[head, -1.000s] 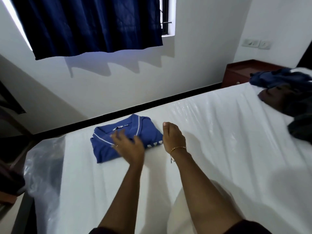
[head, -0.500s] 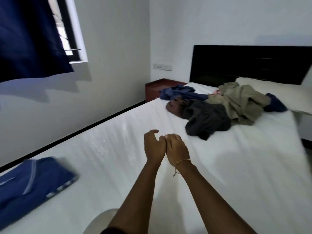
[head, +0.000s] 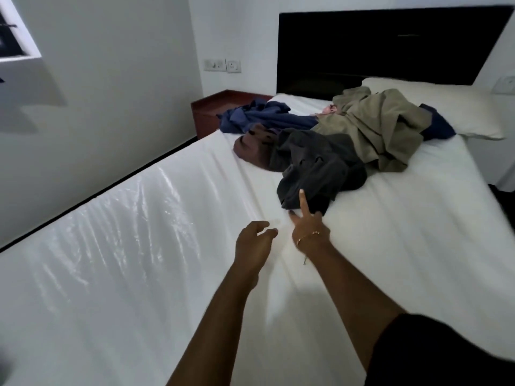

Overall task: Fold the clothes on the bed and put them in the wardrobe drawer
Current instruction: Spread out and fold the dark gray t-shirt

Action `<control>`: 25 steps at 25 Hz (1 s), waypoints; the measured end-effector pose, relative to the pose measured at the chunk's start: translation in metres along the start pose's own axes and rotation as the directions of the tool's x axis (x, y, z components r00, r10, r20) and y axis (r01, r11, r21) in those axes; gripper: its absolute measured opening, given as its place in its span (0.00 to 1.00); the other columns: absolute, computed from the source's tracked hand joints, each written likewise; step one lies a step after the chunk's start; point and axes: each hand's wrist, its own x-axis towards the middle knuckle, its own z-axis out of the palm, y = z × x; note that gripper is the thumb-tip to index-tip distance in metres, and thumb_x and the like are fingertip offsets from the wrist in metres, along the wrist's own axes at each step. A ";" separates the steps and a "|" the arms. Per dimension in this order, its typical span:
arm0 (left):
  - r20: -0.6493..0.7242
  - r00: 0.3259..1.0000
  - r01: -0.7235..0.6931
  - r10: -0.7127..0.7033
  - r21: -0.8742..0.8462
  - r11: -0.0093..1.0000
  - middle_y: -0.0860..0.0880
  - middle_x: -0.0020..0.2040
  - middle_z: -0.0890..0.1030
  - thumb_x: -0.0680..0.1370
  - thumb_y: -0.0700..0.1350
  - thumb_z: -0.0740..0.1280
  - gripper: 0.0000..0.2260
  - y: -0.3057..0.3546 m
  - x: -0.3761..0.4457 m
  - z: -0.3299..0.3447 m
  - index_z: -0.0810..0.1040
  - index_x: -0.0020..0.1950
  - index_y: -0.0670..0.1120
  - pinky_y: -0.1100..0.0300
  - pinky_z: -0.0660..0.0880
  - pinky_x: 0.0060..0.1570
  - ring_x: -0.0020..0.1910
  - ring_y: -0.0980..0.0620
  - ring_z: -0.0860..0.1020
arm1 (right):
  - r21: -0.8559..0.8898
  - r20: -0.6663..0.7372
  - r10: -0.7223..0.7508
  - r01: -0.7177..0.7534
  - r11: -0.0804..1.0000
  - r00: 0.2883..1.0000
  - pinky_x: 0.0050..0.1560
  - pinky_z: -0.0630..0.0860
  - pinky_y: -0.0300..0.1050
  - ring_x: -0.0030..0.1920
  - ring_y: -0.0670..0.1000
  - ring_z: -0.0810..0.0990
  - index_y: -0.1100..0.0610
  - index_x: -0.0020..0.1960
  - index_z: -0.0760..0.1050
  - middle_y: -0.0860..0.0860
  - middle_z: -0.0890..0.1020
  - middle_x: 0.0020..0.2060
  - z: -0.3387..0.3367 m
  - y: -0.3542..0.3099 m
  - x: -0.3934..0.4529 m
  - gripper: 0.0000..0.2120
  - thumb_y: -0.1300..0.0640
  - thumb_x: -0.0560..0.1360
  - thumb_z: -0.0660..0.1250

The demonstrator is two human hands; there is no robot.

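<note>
A heap of unfolded clothes lies near the head of the white bed (head: 139, 260): a dark grey garment (head: 317, 165) nearest me, a brown one (head: 250, 147) to its left, a blue one (head: 267, 117) behind, and an olive one (head: 381, 129) to the right. My right hand (head: 308, 228) reaches out with fingers spread straight, its fingertips at the near edge of the dark grey garment. Just to its left hovers my left hand (head: 252, 242) above the sheet, fingers loosely curled and holding nothing.
A black headboard (head: 384, 43) and a white pillow (head: 434, 104) stand at the far end. A red-brown bedside table (head: 214, 107) sits in the corner by the wall. Shiny plastic covers the bed's left side (head: 125, 218).
My view has swung right, away from the folded blue shirt, which is out of frame now. Both hands moved forward toward the clothes heap, and the right hand opened its fingers.
</note>
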 end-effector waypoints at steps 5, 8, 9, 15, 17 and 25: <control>0.022 0.995 0.095 -0.093 -0.136 0.986 0.49 0.66 0.73 0.79 0.44 0.62 0.16 -0.008 0.012 -0.008 0.72 0.67 0.45 0.59 0.67 0.59 0.61 0.51 0.71 | 0.070 -0.038 -0.027 0.030 0.997 0.999 0.56 0.71 0.46 0.65 0.58 0.63 0.54 0.72 0.62 0.50 0.60 0.72 0.012 -0.005 0.017 0.26 0.63 0.76 0.60; 0.043 0.986 0.167 -0.162 -0.314 0.935 0.45 0.62 0.76 0.80 0.46 0.61 0.15 -0.009 0.007 -0.008 0.72 0.66 0.43 0.54 0.70 0.59 0.60 0.47 0.73 | 0.434 -0.295 0.002 0.133 0.891 0.955 0.58 0.72 0.49 0.59 0.58 0.72 0.58 0.59 0.79 0.56 0.79 0.55 -0.002 -0.010 -0.017 0.16 0.66 0.73 0.63; 0.058 0.983 0.184 -0.175 -0.364 0.913 0.45 0.59 0.77 0.81 0.47 0.60 0.15 -0.008 0.003 -0.007 0.73 0.65 0.44 0.54 0.73 0.56 0.58 0.47 0.75 | 0.585 -0.334 0.026 0.186 0.789 0.942 0.56 0.74 0.48 0.54 0.56 0.77 0.60 0.53 0.82 0.57 0.83 0.49 -0.012 -0.015 -0.038 0.12 0.67 0.72 0.65; 0.335 0.917 0.386 -0.217 -0.609 0.692 0.41 0.36 0.83 0.80 0.49 0.59 0.19 0.007 -0.038 -0.032 0.81 0.41 0.38 0.59 0.79 0.34 0.32 0.47 0.82 | 0.961 0.128 -0.300 -0.043 0.273 0.945 0.35 0.72 0.31 0.30 0.39 0.78 0.57 0.34 0.80 0.44 0.79 0.28 -0.073 -0.036 -0.171 0.13 0.69 0.72 0.63; 0.291 0.928 0.356 -0.233 -0.508 0.784 0.43 0.35 0.83 0.79 0.48 0.60 0.15 0.009 -0.054 -0.035 0.80 0.44 0.39 0.57 0.76 0.40 0.34 0.46 0.81 | 0.968 0.233 -0.198 -0.206 0.145 0.952 0.30 0.74 0.35 0.30 0.45 0.79 0.57 0.36 0.77 0.52 0.79 0.32 -0.078 -0.031 -0.179 0.13 0.68 0.75 0.59; 0.391 0.917 0.067 0.075 -0.338 0.939 0.46 0.42 0.85 0.80 0.52 0.58 0.17 0.061 -0.129 -0.058 0.82 0.47 0.43 0.58 0.75 0.42 0.40 0.51 0.83 | 0.647 -0.501 0.008 0.369 0.668 0.865 0.56 0.66 0.33 0.54 0.50 0.73 0.57 0.67 0.71 0.54 0.76 0.54 -0.108 0.003 -0.175 0.26 0.68 0.70 0.57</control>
